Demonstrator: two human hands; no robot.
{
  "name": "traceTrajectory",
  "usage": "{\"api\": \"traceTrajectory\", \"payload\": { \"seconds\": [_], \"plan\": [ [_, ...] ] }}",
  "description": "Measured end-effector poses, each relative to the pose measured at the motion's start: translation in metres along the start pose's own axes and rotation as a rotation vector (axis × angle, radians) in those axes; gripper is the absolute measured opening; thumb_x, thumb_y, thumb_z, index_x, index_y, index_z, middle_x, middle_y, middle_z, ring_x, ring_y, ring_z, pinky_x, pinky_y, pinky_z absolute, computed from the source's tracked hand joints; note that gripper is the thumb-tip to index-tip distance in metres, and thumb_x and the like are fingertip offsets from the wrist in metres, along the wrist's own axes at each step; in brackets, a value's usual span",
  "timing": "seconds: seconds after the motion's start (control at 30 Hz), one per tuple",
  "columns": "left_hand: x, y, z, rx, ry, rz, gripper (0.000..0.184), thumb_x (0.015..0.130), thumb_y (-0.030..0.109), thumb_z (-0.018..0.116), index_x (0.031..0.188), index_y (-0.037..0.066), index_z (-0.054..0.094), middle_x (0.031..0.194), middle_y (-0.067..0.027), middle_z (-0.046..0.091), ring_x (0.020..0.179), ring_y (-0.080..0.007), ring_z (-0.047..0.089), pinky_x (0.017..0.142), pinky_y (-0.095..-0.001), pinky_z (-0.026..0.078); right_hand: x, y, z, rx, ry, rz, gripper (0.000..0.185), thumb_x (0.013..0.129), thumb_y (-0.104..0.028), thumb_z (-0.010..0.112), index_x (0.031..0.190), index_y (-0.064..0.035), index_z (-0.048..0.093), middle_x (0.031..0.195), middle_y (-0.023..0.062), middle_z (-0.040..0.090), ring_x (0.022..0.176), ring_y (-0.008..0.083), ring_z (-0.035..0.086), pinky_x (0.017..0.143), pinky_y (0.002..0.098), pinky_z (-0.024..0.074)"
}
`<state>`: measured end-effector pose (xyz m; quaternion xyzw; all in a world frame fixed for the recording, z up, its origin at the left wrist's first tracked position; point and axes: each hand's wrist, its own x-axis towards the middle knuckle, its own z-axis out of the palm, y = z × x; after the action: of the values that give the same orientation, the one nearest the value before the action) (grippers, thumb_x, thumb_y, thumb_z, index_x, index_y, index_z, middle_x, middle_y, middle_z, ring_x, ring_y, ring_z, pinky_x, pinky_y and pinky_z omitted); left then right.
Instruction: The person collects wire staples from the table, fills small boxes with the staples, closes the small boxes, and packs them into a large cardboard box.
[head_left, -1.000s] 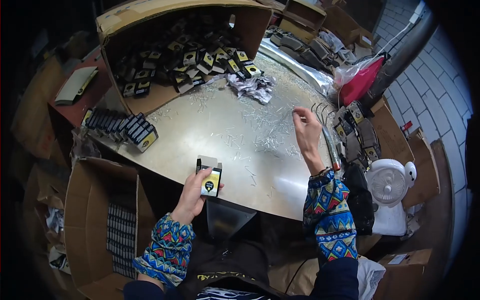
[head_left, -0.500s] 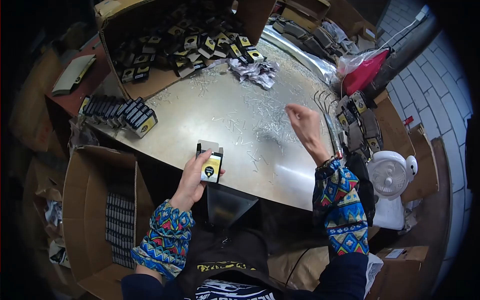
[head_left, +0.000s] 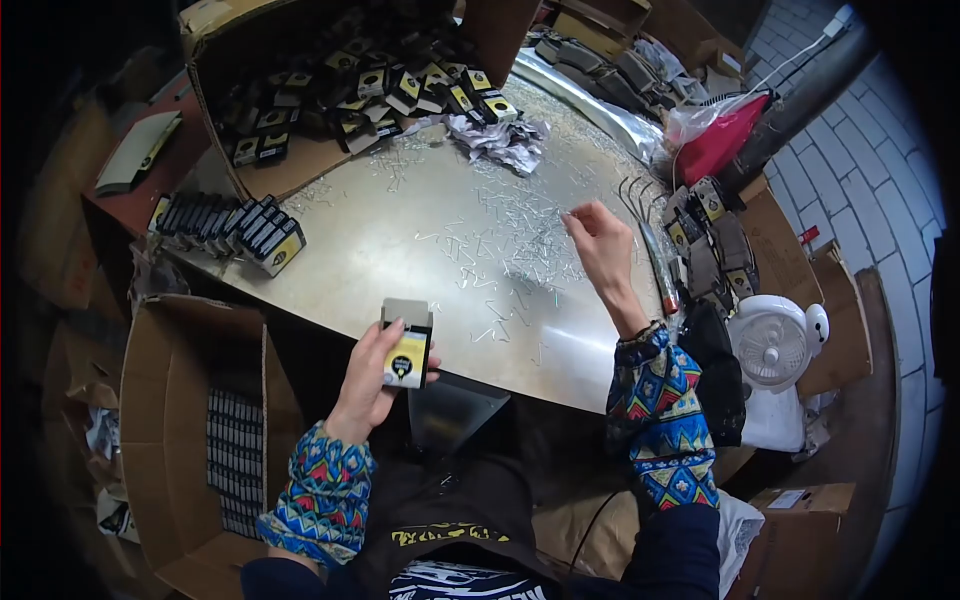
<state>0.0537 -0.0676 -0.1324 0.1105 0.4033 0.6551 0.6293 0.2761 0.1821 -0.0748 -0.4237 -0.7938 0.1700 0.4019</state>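
My left hand (head_left: 362, 382) is closed around a small black, yellow and white cardboard box (head_left: 408, 352) at the table's near edge. The box's top flap stands up, open. Over the metal tabletop (head_left: 350, 255), my right hand (head_left: 607, 255) is raised with thumb and fingers pinched together. Whatever may be between those fingertips is too small to make out. Beside and below that hand lie many loose bent wire clips (head_left: 490, 245), scattered across the metal.
A large carton (head_left: 285, 180) of similar small boxes lies at the back left. Packed boxes (head_left: 270, 235) stand in rows at left. Below is an open carton (head_left: 165, 430). Crumpled paper (head_left: 500, 140), brake pads (head_left: 705, 265) and a white fan (head_left: 770, 345) are around.
My left hand has moved slightly left and down with the box, whose open end shows more. The right hand stays pinched over the clips, shifted slightly left in view.
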Motion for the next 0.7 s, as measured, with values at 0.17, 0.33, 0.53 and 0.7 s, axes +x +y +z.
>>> {"api": "traceTrajectory", "payload": {
  "seconds": [0.17, 0.33, 0.53, 0.7],
  "plan": [
    [-0.030, -0.023, -0.035, 0.041, 0.009, -0.036, 0.022, 0.102, 0.021, 0.057, 0.112, 0.003, 0.062, 0.095, -0.0017, 0.068, 0.081, -0.0087, 0.068, 0.074, -0.0262, 0.057, -0.029, 0.005, 0.010, -0.042, -0.090, 0.086, 0.029, 0.091, -0.013, 0.067, 0.118, -0.0040, 0.063, 0.080, 0.0141, 0.073, 0.069, 0.0191, 0.071, 0.064, 0.0317, 0.0549],
    [-0.052, -0.043, -0.061, 0.001, 0.108, -0.094, 0.024, 0.102, 0.023, 0.057, 0.114, 0.003, 0.063, 0.099, -0.0024, 0.070, 0.086, -0.0105, 0.069, 0.076, -0.0256, 0.057, -0.045, 0.019, 0.016, -0.001, 0.061, 0.010, 0.019, 0.092, -0.013, 0.066, 0.107, -0.0022, 0.070, 0.087, 0.0136, 0.074, 0.073, 0.0229, 0.072, 0.067, 0.0325, 0.0560],
    [-0.063, -0.065, -0.087, -0.053, 0.209, -0.120, 0.026, 0.103, 0.025, 0.055, 0.119, 0.007, 0.062, 0.104, -0.0018, 0.070, 0.091, -0.0110, 0.068, 0.078, -0.0266, 0.057, -0.083, 0.028, 0.026, -0.274, -0.112, -0.271, 0.037, 0.092, -0.019, 0.066, 0.126, -0.0036, 0.062, 0.124, 0.0211, 0.064, 0.111, 0.0366, 0.063, 0.095, 0.0413, 0.0507],
    [-0.073, -0.081, -0.115, 0.077, 0.201, -0.198, 0.029, 0.104, 0.030, 0.052, 0.124, 0.010, 0.057, 0.109, -0.0007, 0.065, 0.098, -0.0104, 0.065, 0.080, -0.0295, 0.056, -0.107, 0.029, 0.031, -0.497, -0.114, -0.237, 0.032, 0.092, -0.016, 0.064, 0.124, -0.0093, 0.063, 0.124, 0.0164, 0.063, 0.119, 0.0355, 0.057, 0.097, 0.0456, 0.0452]
  ]
}}
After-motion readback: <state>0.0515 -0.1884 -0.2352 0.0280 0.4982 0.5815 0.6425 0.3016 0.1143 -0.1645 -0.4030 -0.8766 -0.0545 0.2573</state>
